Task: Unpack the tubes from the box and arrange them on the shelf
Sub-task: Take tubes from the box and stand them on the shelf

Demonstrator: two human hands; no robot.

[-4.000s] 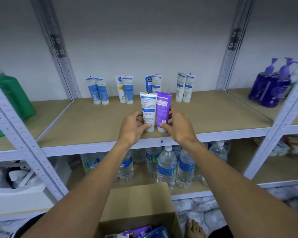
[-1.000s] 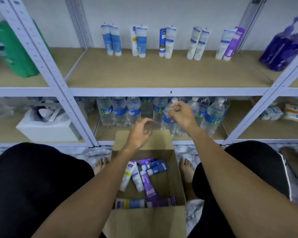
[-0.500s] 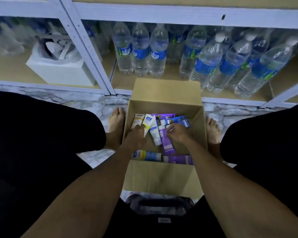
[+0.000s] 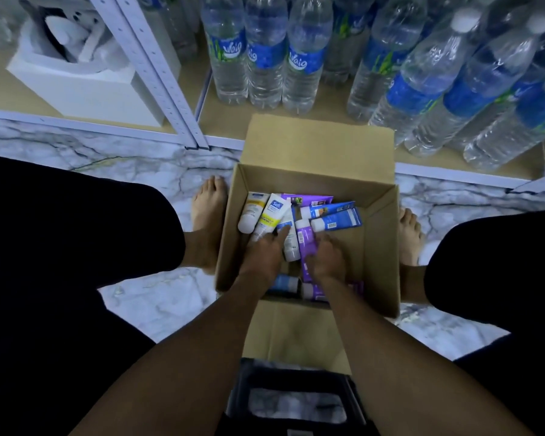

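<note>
**Contact.** My left fingers lie close together and reach forward, with the tips on the white tube near the middle of the box. The thumb is hidden under the left hand, so I cannot tell whether a grip is made. My right fingers bend down over the purple tube, which lies against the white one. The right hand covers the purple tube's nearer length, so a closed hold cannot be confirmed there either.

**Judgement.** The hands are set on neighbouring tubes so that two can come out in one lift, one per hand.

**Remaining stock.**
- A yellow-banded tube lies toward the box's far-left corner, cap end toward me.
- Two blue tubes lie right of the box's centre.
- More tubes lie along the box's near wall, partly under my wrists.

All of them lie loose and overlapping, so drawing one out may drag a neighbour with it.

**Surroundings.** The box stands open on the marble floor between my bare feet. Its flaps are folded outward, which leaves the opening free for both arms. Beyond the box's far flap, the bottom shelf carries water bottles. The level meant for the tubes is out of view above the box.

**Progress.** Several tubes are left in the box, so I judge the unpacking unfinished.
</note>
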